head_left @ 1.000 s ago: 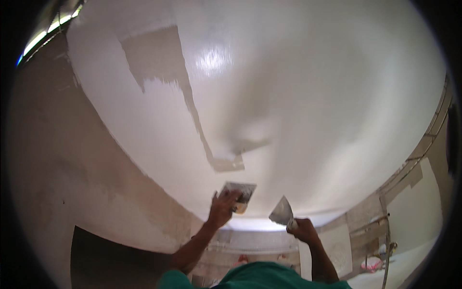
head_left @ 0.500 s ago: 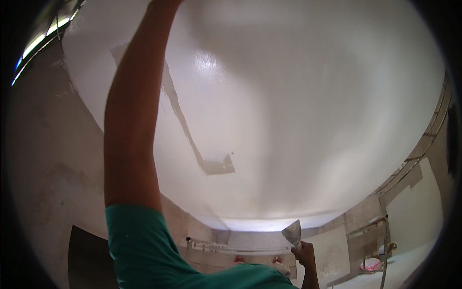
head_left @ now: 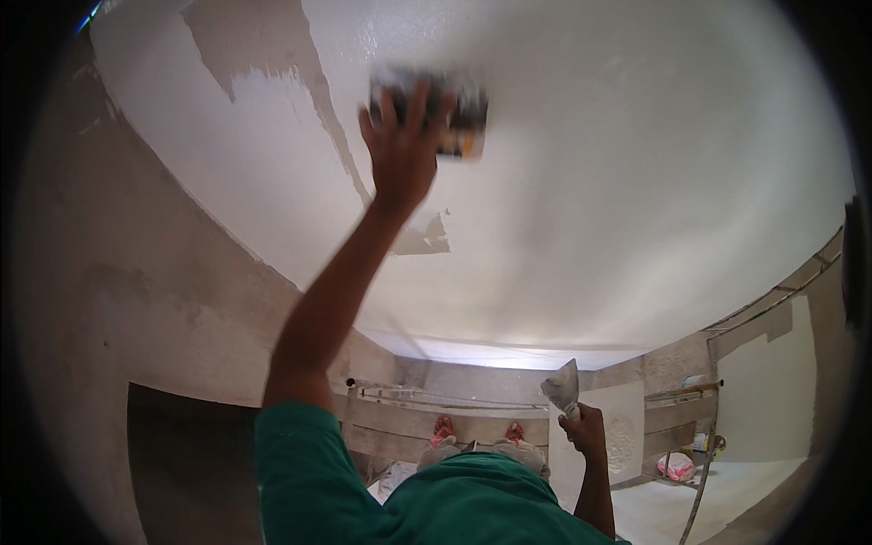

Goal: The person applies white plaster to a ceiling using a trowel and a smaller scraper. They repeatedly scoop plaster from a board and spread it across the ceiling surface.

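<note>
White wall coating (head_left: 618,191) seemingly near-complete, grey-brown patches (head_left: 259,41) remaining bare above-left and below the left hand (head_left: 401,150). Holds a flat blade (head_left: 470,116) under splayed fingers (head_left: 417,107); lower down, grips a scraper (head_left: 563,386) with the right hand (head_left: 588,431).

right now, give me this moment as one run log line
left hand: holding flat dark spreader, blurred, at white surface | right hand: holding scraper, blade up | surface: grey-brown patches showing

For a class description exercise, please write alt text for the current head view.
A person's left hand holds a wide flat blade, blurred, up at a large, mostly white wall with bare grey-brown patches. Lower down, the right hand grips a triangular scraper.
</note>
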A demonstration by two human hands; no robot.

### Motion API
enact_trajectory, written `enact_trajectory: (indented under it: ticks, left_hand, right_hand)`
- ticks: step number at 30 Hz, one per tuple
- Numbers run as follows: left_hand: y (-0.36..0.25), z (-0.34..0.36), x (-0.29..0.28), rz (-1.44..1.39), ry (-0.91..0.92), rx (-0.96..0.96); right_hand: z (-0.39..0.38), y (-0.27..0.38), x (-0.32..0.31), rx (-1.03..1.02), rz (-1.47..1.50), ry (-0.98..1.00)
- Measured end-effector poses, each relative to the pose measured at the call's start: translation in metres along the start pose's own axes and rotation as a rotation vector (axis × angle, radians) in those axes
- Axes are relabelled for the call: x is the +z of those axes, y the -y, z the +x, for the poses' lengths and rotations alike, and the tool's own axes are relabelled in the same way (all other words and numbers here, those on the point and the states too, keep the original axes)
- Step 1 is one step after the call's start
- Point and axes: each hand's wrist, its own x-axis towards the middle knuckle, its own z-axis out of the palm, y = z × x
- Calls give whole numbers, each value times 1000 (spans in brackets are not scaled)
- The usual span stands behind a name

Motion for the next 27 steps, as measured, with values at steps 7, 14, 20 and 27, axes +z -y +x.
enact_trajectory:
  ticks: [7, 14, 20, 27]
  left_hand:
    - [3, -215, 39, -92, 323, -24]
    - [46, -117, -45, -13, 290, -85]
    - [112, 170, -104, 194, -236, -4]
    - [137, 294, -136, 238, -268, -68]
  right_hand:
    - [-7, -2, -3, -8, -103, 92]
    - [-11, -23, 3, 112, -45, 97]
    - [-8, 3, 7, 87, -3, 90]
    - [-12, -19, 14, 80, 1, 72]
